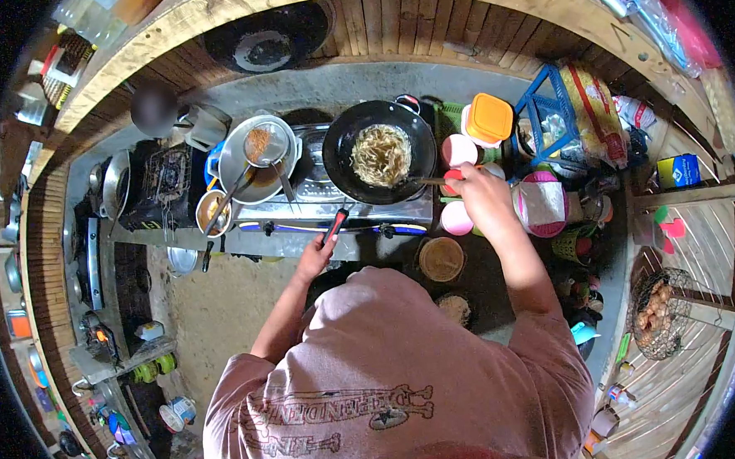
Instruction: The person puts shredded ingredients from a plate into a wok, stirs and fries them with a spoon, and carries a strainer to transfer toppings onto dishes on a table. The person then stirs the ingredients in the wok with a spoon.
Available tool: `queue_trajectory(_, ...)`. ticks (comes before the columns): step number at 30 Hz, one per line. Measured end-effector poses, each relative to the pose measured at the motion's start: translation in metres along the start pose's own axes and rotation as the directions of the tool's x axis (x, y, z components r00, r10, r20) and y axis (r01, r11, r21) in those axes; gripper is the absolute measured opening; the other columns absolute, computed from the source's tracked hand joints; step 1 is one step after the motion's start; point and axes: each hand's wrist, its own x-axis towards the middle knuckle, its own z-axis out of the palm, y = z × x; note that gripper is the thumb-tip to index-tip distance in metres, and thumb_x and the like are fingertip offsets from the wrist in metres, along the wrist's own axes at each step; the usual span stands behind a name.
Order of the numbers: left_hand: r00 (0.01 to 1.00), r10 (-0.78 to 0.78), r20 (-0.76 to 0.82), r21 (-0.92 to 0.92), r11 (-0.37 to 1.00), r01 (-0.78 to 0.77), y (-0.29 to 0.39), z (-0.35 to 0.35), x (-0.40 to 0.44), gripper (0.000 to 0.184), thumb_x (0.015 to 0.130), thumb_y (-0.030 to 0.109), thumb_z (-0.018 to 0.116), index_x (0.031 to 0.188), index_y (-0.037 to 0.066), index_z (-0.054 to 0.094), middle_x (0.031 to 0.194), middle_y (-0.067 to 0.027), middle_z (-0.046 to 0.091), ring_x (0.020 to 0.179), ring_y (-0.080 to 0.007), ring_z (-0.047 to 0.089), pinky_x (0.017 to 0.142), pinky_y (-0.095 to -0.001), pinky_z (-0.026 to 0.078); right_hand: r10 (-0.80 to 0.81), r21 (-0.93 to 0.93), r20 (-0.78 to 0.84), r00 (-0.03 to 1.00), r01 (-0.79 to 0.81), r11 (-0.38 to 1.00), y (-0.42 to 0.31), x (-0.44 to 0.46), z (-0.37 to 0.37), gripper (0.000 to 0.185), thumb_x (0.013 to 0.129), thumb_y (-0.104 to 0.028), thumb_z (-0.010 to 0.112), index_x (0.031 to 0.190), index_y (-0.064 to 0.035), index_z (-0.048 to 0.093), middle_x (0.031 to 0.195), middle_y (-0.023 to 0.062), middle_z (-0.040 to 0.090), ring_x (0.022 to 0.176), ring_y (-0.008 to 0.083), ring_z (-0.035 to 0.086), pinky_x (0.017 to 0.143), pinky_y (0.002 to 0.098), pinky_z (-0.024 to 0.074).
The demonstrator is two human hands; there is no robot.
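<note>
A black wok (343, 160) sits on the gas stove (254, 212), with a tangle of pale noodle-like strips (378, 156) in it. My left hand (315, 255) is closed round the wok handle (336, 224), black and red, at the wok's near-left side. From the right, my right hand (478, 192) grips a spatula (431, 180) with a brownish shaft and red grip; its tip is among the strips and cannot be made out. Left of the wok, a strainer (265, 139) with orange-brown bits rests over a grey pot (240, 176) of brown liquid.
A small bowl (214, 213) with utensils stands beside the pot. Plastic tubs, including one with an orange lid (490, 117), and a blue basket (548, 108) crowd the right. A round lidded container (441, 259) is below the stove's front edge.
</note>
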Motion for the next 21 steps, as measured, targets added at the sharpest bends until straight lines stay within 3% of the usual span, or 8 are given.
queue_trajectory(2, 0.996, -0.064, 0.060, 0.017, 0.998, 0.063, 0.003, -0.001, -0.001, 0.033, 0.096, 0.045, 0.061, 0.093, 0.013, 0.054, 0.065, 0.0058, 0.044, 0.056, -0.0067, 0.041, 0.051, -0.0260, 0.037, 0.024, -0.019, 0.042, 0.999, -0.023, 1.000, -0.009, -0.001, 0.004, 0.018, 0.087, -0.019, 0.063, 0.101, -0.0178, 0.075, 0.099, 0.0081, 0.064, 0.086, 0.0280, 0.069, 0.072, 0.0416, 0.0540)
queue_trajectory(3, 0.996, -0.062, 0.057, 0.017, 0.998, 0.061, 0.003, -0.001, -0.002, 0.033, 0.096, 0.045, 0.061, 0.093, 0.013, 0.054, 0.065, 0.0058, 0.044, 0.056, -0.0067, 0.041, 0.051, -0.0260, 0.037, 0.007, 0.004, 0.058, 0.998, -0.007, 1.000, -0.016, -0.001, 0.014, 0.028, 0.085, -0.010, 0.058, 0.108, -0.0174, 0.073, 0.091, 0.0083, 0.055, 0.082, 0.0248, 0.066, 0.066, 0.0392, 0.0557)
queue_trajectory(8, 0.996, -0.075, 0.056, 0.027, 0.997, 0.073, 0.004, 0.001, -0.003, 0.033, 0.096, 0.045, 0.061, 0.089, 0.013, 0.052, 0.065, 0.0058, 0.044, 0.052, -0.0066, 0.040, 0.049, -0.0261, 0.036, 0.078, 0.065, -0.027, 0.997, -0.076, 0.995, -0.052, 0.016, 0.056, 0.032, 0.085, -0.009, 0.056, 0.111, -0.0168, 0.072, 0.093, 0.0102, 0.057, 0.078, 0.0261, 0.067, 0.063, 0.0394, 0.0560)
queue_trajectory(15, 0.991, -0.065, 0.120, 0.011, 0.998, 0.064, 0.012, -0.010, -0.003, 0.034, 0.097, 0.044, 0.060, 0.088, 0.013, 0.051, 0.065, 0.0050, 0.044, 0.053, -0.0070, 0.040, 0.047, -0.0255, 0.034, 0.156, 0.046, 0.103, 0.982, -0.162, 0.986, -0.069, 0.016, 0.008, 0.026, 0.086, -0.009, 0.056, 0.104, -0.0151, 0.074, 0.094, 0.0111, 0.059, 0.079, 0.0289, 0.068, 0.064, 0.0425, 0.0563)
queue_trajectory(21, 0.959, 0.026, 0.281, -0.084, 0.996, -0.002, -0.006, -0.019, 0.010, 0.031, 0.099, 0.041, 0.058, 0.091, 0.012, 0.052, 0.061, 0.0057, 0.041, 0.051, -0.0069, 0.038, 0.046, -0.0257, 0.030, 0.238, 0.050, -0.007, 0.971, -0.238, 0.970, -0.100, 0.033, 0.071, 0.034, 0.089, -0.011, 0.052, 0.116, -0.0205, 0.070, 0.098, 0.0118, 0.059, 0.078, 0.0310, 0.068, 0.066, 0.0438, 0.0554)
